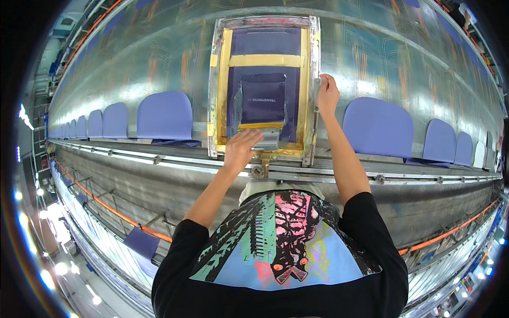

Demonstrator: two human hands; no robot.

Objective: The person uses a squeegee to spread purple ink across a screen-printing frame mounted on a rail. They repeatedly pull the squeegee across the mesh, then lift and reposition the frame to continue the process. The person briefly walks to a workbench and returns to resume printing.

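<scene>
Metal table [387, 58]; squeegee [268, 139] juts rightward from left hand [243, 147], apparently gripped.

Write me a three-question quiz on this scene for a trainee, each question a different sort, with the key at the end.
1. Multiple choice. Which holds the grey squeegee?
A) the right hand
B) the left hand
C) both hands together

2. True or false. The right hand lies flat on the middle of the rectangular frame.

3. Fill in the missing word. The nearest rounded panel to the right of the frame is coloured ____.

Key:
1. B, the left hand, near the frame's lower end.
2. False: it is at the frame's right side edge.
3. Purple (a bluish shade).
</scene>
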